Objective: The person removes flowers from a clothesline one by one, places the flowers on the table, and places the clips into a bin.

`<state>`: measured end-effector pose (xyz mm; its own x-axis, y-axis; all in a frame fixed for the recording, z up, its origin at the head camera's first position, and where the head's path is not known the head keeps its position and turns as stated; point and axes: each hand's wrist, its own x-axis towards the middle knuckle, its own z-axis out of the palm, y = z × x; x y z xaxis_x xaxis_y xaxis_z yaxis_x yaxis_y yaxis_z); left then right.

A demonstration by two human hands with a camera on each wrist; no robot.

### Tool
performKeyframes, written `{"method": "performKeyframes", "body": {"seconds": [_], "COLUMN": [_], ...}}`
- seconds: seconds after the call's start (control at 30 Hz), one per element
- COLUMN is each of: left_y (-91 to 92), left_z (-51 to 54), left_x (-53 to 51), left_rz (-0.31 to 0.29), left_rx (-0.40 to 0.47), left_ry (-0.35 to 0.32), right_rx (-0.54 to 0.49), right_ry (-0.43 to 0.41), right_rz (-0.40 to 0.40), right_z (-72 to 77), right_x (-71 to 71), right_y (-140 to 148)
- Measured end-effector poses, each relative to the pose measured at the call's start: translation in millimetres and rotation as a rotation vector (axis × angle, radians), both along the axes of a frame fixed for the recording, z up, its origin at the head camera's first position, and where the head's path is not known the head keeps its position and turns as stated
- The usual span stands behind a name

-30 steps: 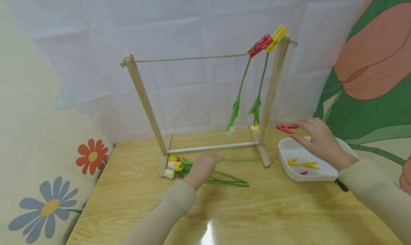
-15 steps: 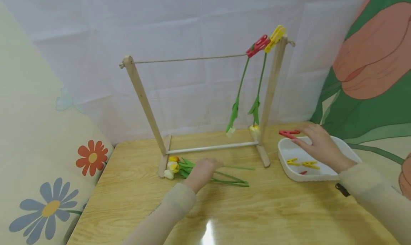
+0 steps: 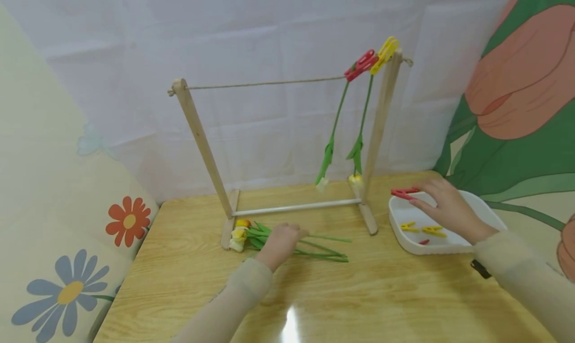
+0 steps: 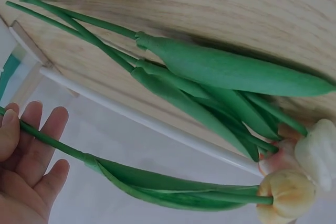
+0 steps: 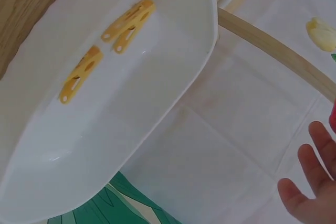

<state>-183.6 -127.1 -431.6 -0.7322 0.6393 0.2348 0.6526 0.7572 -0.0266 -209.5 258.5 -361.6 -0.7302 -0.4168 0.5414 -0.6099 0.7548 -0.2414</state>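
In the head view my left hand (image 3: 280,243) is above the tulips at the rack's left foot. It pinches the stem of a yellow tulip (image 4: 286,195); in the left wrist view thumb and finger meet on the stem (image 4: 50,139), the other fingers spread. A white tulip (image 4: 317,153) and other green stems lie together on the table beside it. My right hand (image 3: 449,208) pinches a red clothespin (image 3: 403,193) over the left side of the white tray (image 3: 404,243). Only a sliver of that clothespin shows in the right wrist view.
A wooden rack (image 3: 202,143) carries a string (image 3: 265,84). At its right end a red clothespin (image 3: 361,65) and a yellow clothespin (image 3: 384,56) each hold a hanging tulip. Yellow clothespins (image 3: 433,230) and a red piece (image 3: 424,241) lie in the tray.
My left hand has shifted slightly, and the stem it pinches has dropped toward the table, its flower sliding left. My right hand has lowered a little with the red clothespin.
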Motion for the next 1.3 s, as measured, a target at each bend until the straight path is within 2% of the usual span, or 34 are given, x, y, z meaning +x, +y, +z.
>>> {"method": "performKeyframes", "body": {"seconds": [0.2, 0.53, 0.8, 0.97, 1.07, 1.3], "left_y": [1.9, 3.6, 6.2, 7.3, 6.8, 6.7], "left_z": [-3.9, -6.7, -17.2, -22.3, -23.9, -27.6], "left_x": [0.5, -0.3, -2.5, -1.7, -0.5, -0.7], "left_rz": [0.021, 0.037, 0.059, 0.075, 0.083, 0.085], "left_rx": [-0.062, -0.095, -0.132, -0.162, -0.173, -0.166], "left_ry": [0.018, 0.032, 0.039, 0.031, 0.024, 0.061], "right_rx": [0.03, 0.079, 0.128, 0.149, 0.155, 0.208], "right_ry": [-0.029, -0.15, -0.324, -0.393, -0.425, -0.45], "right_rz": [-0.02, -0.081, -0.118, -0.13, -0.138, -0.128], "right_z": [-6.8, -9.1, -10.1, -12.5, -13.7, -19.9], "right_x": [-1.4, -0.6, -3.7, -5.5, -7.9, -16.8], "right_y": [7, 14, 17, 19, 21, 24]}}
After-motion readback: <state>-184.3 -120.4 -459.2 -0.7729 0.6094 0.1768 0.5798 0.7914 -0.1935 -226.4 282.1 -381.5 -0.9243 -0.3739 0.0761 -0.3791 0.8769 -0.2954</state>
